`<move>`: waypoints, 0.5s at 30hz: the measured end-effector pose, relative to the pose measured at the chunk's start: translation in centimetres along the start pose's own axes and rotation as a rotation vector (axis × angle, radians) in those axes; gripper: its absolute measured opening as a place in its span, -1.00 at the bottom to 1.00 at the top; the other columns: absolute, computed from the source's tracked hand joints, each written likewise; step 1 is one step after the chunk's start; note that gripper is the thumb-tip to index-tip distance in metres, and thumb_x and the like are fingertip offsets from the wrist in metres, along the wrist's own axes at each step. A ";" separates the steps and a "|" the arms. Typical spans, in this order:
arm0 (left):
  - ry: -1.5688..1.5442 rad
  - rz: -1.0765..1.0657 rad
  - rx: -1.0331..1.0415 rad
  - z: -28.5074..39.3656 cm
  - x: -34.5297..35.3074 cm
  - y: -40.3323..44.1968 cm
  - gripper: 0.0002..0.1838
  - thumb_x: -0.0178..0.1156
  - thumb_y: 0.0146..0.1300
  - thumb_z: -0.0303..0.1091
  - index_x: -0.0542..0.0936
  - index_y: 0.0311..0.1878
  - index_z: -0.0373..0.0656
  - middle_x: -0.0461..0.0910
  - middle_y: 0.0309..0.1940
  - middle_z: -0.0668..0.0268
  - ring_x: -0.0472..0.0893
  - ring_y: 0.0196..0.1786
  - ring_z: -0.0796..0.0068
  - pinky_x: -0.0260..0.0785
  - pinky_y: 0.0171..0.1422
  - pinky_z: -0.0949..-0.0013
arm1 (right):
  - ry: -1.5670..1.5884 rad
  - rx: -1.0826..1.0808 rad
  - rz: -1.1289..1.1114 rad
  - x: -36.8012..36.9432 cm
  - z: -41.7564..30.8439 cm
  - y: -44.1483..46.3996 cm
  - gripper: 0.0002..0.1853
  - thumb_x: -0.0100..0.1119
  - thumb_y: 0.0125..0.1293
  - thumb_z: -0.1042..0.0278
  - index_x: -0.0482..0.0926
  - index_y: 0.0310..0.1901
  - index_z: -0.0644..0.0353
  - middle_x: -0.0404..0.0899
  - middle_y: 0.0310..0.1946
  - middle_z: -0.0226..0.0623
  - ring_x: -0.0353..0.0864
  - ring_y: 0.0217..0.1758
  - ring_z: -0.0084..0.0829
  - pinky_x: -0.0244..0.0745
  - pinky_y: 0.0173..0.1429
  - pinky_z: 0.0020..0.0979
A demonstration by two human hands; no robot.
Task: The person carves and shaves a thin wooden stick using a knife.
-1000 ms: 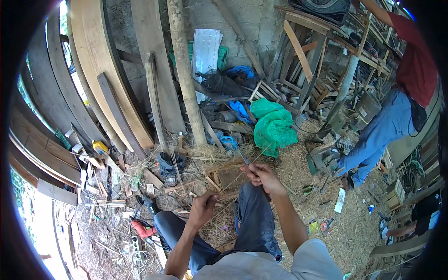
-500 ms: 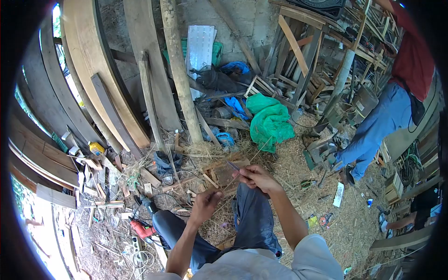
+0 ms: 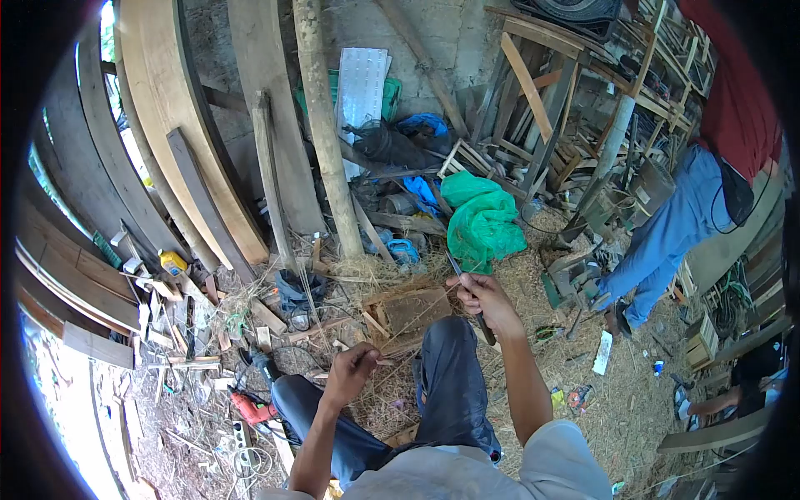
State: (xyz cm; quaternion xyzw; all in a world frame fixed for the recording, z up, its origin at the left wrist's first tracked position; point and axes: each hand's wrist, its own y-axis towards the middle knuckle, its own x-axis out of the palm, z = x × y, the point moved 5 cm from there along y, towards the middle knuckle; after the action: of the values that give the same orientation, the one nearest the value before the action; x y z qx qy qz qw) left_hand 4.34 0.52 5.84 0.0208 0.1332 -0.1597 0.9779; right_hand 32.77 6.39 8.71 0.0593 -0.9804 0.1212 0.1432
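Observation:
My right hand (image 3: 489, 305) is closed round a knife (image 3: 455, 265), its thin blade pointing up and away and its dark handle end showing below the fingers. To the left, over the gap between my knees, my left hand (image 3: 352, 372) is closed with a thin light strip (image 3: 385, 362) at its fingertips. The strip is too fine to trace fully. Beyond my right knee, a wooden block (image 3: 414, 312) lies on the straw-covered ground.
A red power drill (image 3: 252, 408) lies left of my legs. Ahead are a green plastic sheet (image 3: 483, 221) and a wooden pole (image 3: 327, 133). Planks (image 3: 179, 108) lean at the left. A person in blue trousers (image 3: 672, 225) stands at the right beside a machine (image 3: 650, 190).
My right hand has moved a little right and away from my left hand, and the knife has swung more upright. The person at the right has lowered an arm.

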 end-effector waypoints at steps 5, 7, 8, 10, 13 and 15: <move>-0.025 0.014 0.021 1.9 1.5 1.0 -0.81 0.08 0.40 -0.38 0.59 -0.21 -0.31 0.50 -0.60 0.35 0.45 -0.52 0.61 0.32 -0.38 0.44 | -0.052 0.160 -0.226 7.2 2.7 -1.1 -0.63 -0.03 0.49 0.16 0.56 0.01 0.35 0.18 -0.63 -0.61 0.04 -0.65 -0.76 -0.06 -0.57 -0.66; -0.040 0.053 0.060 2.4 1.4 1.3 -0.82 0.08 0.40 -0.38 0.59 -0.21 -0.31 0.49 -0.60 0.34 0.44 -0.52 0.61 0.32 -0.39 0.43 | -0.035 0.169 -0.244 8.0 3.1 -1.1 -0.62 -0.03 0.49 0.16 0.57 0.01 0.35 0.18 -0.63 -0.61 0.04 -0.64 -0.77 -0.06 -0.57 -0.65; -0.057 0.074 0.059 2.6 1.0 1.3 -0.81 0.09 0.40 -0.37 0.59 -0.21 -0.31 0.49 -0.59 0.34 0.44 -0.52 0.61 0.33 -0.38 0.43 | -0.018 0.183 -0.265 8.3 3.4 -1.0 -0.62 -0.02 0.48 0.16 0.57 0.01 0.34 0.18 -0.63 -0.61 0.05 -0.64 -0.77 -0.06 -0.57 -0.65; -0.074 0.103 0.048 2.1 0.0 0.5 -0.80 0.09 0.40 -0.36 0.59 -0.21 -0.31 0.50 -0.59 0.33 0.44 -0.52 0.62 0.33 -0.38 0.43 | -0.027 0.136 -0.201 6.1 2.5 0.0 -0.62 -0.02 0.48 0.15 0.57 -0.01 0.35 0.18 -0.63 -0.61 0.05 -0.64 -0.77 -0.06 -0.57 -0.65; -0.091 0.087 -0.001 -0.2 -2.2 -0.8 -0.78 0.10 0.40 -0.32 0.59 -0.22 -0.31 0.51 -0.58 0.32 0.45 -0.51 0.62 0.33 -0.37 0.45 | -0.026 0.076 -0.147 2.7 1.8 0.7 -0.60 0.01 0.46 0.11 0.58 -0.01 0.34 0.23 -0.61 -0.61 0.08 -0.63 -0.77 -0.04 -0.57 -0.64; -0.063 0.086 0.057 -1.2 -3.1 -1.7 -0.77 0.11 0.41 -0.30 0.59 -0.24 -0.30 0.51 -0.58 0.33 0.44 -0.50 0.64 0.31 -0.38 0.46 | -0.020 0.070 -0.170 3.2 1.9 1.5 -0.59 0.04 0.44 0.08 0.59 0.00 0.33 0.27 -0.60 -0.61 0.10 -0.63 -0.77 -0.03 -0.56 -0.63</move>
State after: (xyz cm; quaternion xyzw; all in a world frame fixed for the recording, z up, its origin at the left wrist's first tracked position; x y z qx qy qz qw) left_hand 0.71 -0.06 5.55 0.0491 0.0967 -0.1217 0.9866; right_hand 29.03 7.14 7.54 0.1485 -0.9684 0.1425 0.1410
